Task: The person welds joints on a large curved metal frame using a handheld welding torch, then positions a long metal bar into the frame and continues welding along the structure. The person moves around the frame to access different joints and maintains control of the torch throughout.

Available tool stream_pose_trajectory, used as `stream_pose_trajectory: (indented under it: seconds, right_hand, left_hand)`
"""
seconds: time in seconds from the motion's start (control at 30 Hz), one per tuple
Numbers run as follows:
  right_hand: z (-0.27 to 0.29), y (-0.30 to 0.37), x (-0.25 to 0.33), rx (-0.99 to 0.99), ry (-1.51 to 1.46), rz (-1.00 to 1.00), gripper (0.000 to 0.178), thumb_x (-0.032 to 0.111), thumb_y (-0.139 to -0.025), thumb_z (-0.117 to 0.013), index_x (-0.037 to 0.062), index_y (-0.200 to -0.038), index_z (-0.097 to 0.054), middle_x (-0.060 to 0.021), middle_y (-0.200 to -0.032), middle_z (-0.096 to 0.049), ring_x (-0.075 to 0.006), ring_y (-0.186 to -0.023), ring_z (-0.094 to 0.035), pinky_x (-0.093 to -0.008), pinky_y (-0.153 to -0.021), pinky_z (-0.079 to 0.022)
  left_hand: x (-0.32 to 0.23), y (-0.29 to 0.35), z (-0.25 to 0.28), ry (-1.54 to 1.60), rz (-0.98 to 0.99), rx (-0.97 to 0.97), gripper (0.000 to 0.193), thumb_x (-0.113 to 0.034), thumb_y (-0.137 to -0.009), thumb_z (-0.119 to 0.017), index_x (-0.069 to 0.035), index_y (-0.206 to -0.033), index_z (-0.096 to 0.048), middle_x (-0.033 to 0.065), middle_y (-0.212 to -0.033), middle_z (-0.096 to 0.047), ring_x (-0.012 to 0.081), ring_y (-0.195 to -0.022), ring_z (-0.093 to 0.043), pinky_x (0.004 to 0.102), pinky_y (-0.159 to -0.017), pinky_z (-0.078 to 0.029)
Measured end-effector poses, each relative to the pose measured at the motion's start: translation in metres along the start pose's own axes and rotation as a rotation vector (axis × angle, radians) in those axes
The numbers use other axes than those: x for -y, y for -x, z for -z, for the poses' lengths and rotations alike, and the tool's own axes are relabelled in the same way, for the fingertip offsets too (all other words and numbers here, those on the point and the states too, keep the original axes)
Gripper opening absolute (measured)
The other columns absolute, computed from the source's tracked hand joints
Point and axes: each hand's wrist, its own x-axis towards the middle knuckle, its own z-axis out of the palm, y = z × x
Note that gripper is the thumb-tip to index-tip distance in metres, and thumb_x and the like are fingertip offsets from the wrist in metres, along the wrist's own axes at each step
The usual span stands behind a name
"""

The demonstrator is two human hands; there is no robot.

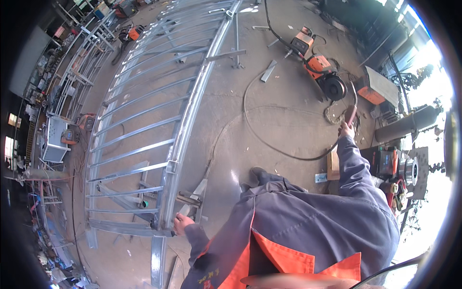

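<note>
— Where are your hands just now?

— My left hand [182,223] is down at the near corner of the galvanised steel gate frame [144,139], fingers closed on the end of its curved rail. The frame lies flat on low stands above the concrete floor [284,120], so a grip on that corner steadies it where it would otherwise rock.

— And the other?

— My right hand [345,128] is stretched well out to the side, wrapped around the reddish handle of a welding torch [351,115]. Its black cable [269,139] loops across the floor toward the orange wire feeder [327,77], slack enough to let the torch travel.

— Any packages or labels about?

— No packages that I can make out. An orange welder box [302,42] sits just beyond the feeder, another orange-sided box [378,87] lies near it on the right, and a grey cabinet [54,139] stands far left by a second grille [79,72]. A small blue-grey plate [321,177] lies near my right sleeve; any marking there is too small to tell.
</note>
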Motion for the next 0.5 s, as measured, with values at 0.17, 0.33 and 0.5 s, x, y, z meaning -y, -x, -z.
stream_pose_trajectory:
  seconds: [0.17, 0.33, 0.5]
  right_hand:
    - [0.008, 0.015, -0.083, 0.247, 0.102, 0.314, 0.029, 0.008, -0.085, -0.076, 0.0082, -0.112, -0.065, 0.0022, -0.088, -0.065, -0.0091, -0.079, -0.06, -0.0249, -0.076, -0.049]
    - [0.015, 0.072, -0.149, 0.504, 0.55, 0.216, 0.043, 0.011, -0.085, -0.079, 0.0067, -0.124, -0.063, 0.0003, -0.098, -0.069, -0.0093, -0.089, -0.064, -0.0254, -0.083, -0.051]
    - [0.017, 0.112, -0.135, 0.793, 1.041, 0.156, 0.059, 0.041, -0.079, -0.078, 0.0141, -0.129, -0.064, -0.0133, -0.111, -0.073, -0.0276, -0.107, -0.07, -0.038, -0.094, -0.053]
  left_hand:
    - [0.003, -0.001, -0.005, -0.021, -0.018, 0.025, 0.043, -0.048, -0.097, -0.049, -0.013, -0.101, -0.075, 0.0082, -0.1, -0.073, 0.0328, -0.107, -0.059, 0.0513, -0.095, -0.041]
    - [0.005, -0.004, -0.01, -0.064, -0.006, 0.06, 0.049, -0.052, -0.096, -0.046, -0.016, -0.11, -0.075, 0.0088, -0.11, -0.073, 0.0343, -0.113, -0.058, 0.0491, -0.099, -0.041]
    - [0.008, -0.01, -0.011, -0.044, 0.004, 0.158, 0.054, -0.055, -0.097, -0.043, -0.016, -0.12, -0.073, 0.0105, -0.115, -0.072, 0.0368, -0.117, -0.059, 0.0489, -0.1, -0.042]
